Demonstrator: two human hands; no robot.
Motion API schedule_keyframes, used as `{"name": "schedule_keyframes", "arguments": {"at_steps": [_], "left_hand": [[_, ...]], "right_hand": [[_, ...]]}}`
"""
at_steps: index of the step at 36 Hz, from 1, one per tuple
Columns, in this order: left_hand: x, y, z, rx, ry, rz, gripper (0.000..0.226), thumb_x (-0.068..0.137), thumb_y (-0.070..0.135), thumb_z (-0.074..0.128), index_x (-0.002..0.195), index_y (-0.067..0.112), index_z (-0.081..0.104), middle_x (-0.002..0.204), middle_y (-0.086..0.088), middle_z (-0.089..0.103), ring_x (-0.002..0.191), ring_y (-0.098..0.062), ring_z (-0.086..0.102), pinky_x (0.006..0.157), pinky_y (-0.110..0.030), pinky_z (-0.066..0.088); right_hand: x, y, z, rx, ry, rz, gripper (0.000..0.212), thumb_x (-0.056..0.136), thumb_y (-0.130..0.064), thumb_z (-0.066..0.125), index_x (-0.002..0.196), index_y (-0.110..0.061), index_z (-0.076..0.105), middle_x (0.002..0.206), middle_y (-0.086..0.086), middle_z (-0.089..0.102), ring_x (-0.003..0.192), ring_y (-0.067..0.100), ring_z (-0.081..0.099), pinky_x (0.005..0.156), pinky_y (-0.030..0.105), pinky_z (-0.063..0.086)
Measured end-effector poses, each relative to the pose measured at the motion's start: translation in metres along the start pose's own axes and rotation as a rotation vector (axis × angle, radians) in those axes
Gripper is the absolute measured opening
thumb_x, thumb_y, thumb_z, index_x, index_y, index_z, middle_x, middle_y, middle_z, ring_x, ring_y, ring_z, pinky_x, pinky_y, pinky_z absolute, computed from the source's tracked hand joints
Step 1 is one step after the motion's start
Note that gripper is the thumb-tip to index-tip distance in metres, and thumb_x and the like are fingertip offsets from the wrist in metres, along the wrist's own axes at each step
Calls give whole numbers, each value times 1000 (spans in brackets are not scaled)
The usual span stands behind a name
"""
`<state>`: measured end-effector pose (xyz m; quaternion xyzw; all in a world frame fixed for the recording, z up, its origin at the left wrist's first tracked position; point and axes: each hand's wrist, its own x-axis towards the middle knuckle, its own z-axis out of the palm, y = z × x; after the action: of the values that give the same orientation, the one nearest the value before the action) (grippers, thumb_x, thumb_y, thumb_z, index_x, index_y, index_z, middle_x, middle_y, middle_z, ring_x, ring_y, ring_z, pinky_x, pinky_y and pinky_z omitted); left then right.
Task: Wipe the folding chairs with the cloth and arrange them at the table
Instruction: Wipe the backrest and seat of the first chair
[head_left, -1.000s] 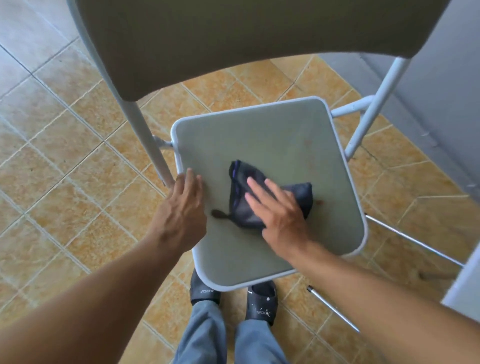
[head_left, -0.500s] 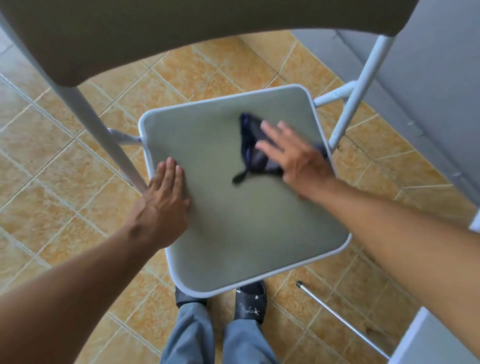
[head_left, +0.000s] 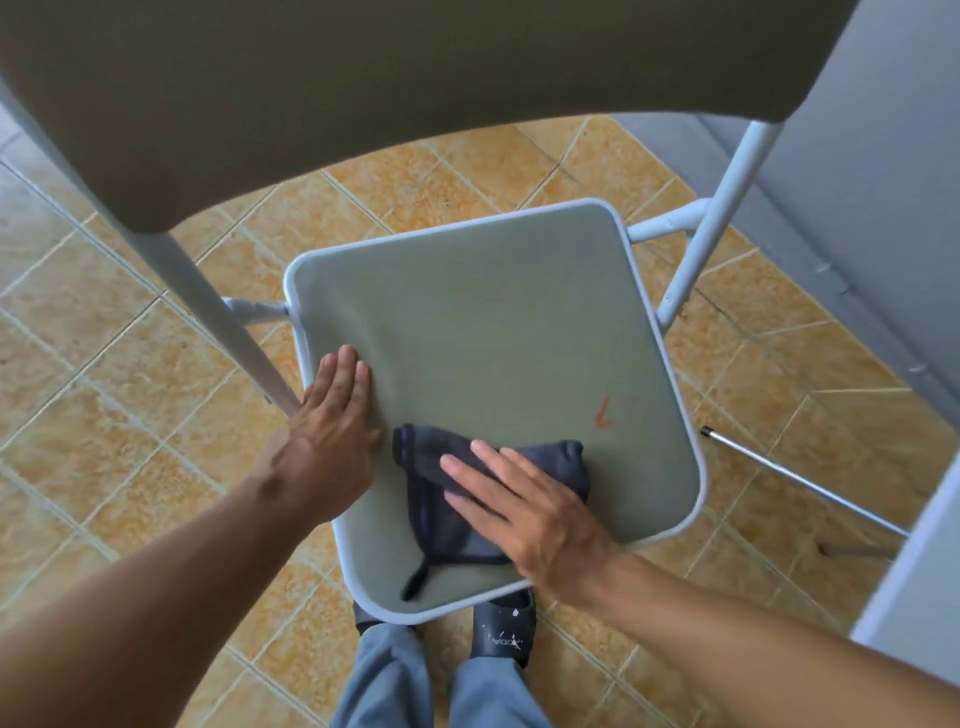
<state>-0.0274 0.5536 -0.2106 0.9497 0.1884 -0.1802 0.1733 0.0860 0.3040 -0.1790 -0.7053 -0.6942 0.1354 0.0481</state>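
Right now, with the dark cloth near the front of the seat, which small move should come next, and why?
Probably slide the right hand and the dark blue cloth under it forward and to the right, over the small reddish mark on the grey chair seat. The mark lies uncovered just beyond the cloth, and the left hand braces the seat's edge.

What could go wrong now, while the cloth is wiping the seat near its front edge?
The cloth lies close to the seat front edge, and its loop already nears the rim, so it may slide off. The orange mark sits beyond the cloth and could be missed.
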Motion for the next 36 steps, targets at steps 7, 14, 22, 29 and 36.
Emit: {"name": "schedule_keyframes", "arguments": {"at_steps": [7,14,22,29,36], "left_hand": [[-3,3,-2,-74,22,-26,74,89,12,62,147,-8,21,158,-24,11,146,-39,7,118,-47,14],[-4,4,-4,-125,7,-46,75,96,20,51,152,0,5,160,-15,-7,147,-30,-12,120,-39,1],[-4,4,-5,-122,15,-38,74,89,11,62,147,-8,19,158,-22,7,147,-40,4,119,-49,14],[-4,6,-4,-151,-3,-53,74,95,17,52,151,-2,7,160,-17,-5,148,-33,-9,121,-42,1],[-4,9,-8,-162,-27,-70,74,95,16,54,151,-3,9,160,-17,-4,148,-34,-7,121,-47,8]], "right_hand": [[58,135,-23,-136,2,134,50,98,-2,31,135,-8,63,153,17,46,139,44,45,111,54,42],[135,158,-50,116,88,857,66,91,7,43,155,-10,37,169,8,11,154,36,12,126,41,13],[110,87,-26,97,-48,194,72,77,-2,19,135,-4,62,153,15,47,137,42,48,113,50,41],[79,199,-56,-35,-22,577,69,85,19,42,149,-6,46,164,16,27,150,41,26,124,40,16],[69,118,-23,75,114,691,64,82,8,40,145,-2,50,161,20,32,147,47,29,121,44,23]]}}
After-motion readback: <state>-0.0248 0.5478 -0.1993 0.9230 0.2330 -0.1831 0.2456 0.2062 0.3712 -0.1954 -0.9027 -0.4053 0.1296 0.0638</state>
